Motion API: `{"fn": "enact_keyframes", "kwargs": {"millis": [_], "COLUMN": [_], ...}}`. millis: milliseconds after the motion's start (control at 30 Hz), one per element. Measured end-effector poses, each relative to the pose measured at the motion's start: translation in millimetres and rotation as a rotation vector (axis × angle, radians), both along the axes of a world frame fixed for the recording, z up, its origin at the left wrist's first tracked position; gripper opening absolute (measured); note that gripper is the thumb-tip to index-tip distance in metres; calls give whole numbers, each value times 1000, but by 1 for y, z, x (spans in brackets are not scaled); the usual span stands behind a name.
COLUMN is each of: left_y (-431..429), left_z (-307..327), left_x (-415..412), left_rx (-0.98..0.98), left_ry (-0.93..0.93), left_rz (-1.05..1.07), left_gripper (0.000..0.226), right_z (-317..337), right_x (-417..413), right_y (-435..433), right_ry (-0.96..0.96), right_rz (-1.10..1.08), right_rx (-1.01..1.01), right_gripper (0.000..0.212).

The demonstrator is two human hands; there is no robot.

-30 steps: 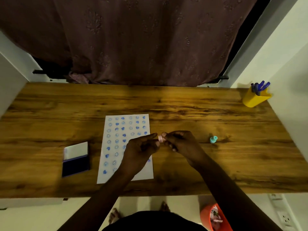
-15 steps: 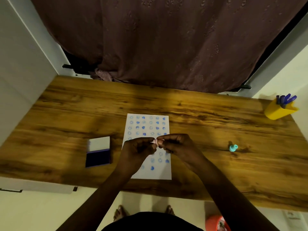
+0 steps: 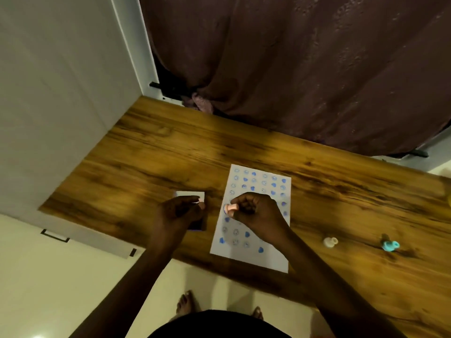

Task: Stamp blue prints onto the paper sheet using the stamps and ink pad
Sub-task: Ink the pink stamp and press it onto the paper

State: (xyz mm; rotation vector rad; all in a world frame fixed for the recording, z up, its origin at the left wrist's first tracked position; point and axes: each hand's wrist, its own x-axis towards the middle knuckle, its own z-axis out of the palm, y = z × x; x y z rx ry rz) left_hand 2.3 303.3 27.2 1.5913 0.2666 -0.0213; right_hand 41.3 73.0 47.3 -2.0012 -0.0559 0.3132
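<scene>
The white paper sheet (image 3: 253, 258) lies on the wooden table, covered with rows of blue prints. My right hand (image 3: 258, 214) hovers over its left part and pinches a small pink stamp (image 3: 230, 208), whose face points left. My left hand (image 3: 179, 214) is above the ink pad; its fingertips are closed on a small pale pink cap (image 3: 201, 204). Of the ink pad, only the open white lid (image 3: 189, 193) and a strip of the dark blue pad (image 3: 196, 228) show past that hand.
A whitish stamp piece (image 3: 330, 242) and a teal stamp (image 3: 390, 245) lie on the table (image 3: 341, 191) to the right of the sheet. A dark curtain hangs behind the table, and a white wall closes the left side. My feet show below the near edge.
My hands, joined on the pink stamp before, have parted. The left went left over the ink pad with the cap; the right keeps the stamp. The view swung left, and the whitish piece came into sight.
</scene>
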Motion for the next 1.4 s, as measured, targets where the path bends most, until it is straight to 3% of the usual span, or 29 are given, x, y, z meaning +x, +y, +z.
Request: {"fn": "enact_keyframes", "kwargs": {"millis": [100, 233, 400, 667, 1400], "left_y": [31, 62, 91, 114, 109], "left_z": [-2, -6, -10, -17, -19], "left_x": [-7, -9, -13, -13, 6], "left_rx": [48, 46, 19, 25, -18], "left_ry": [-10, -7, 22, 70, 59], "left_rz": [73, 146, 198, 210, 130], "left_gripper": [25, 12, 15, 19, 14], "right_z": [-5, -12, -26, -44, -53], "right_x": [1, 0, 5, 15, 7], "right_y": [30, 68, 109, 146, 175], "right_ry": [-47, -138, -231, -330, -174], "right_rz": [86, 193, 370, 443, 525], "right_rx": [-146, -289, -485, -699, -985], "right_gripper": [24, 25, 26, 23, 43]}}
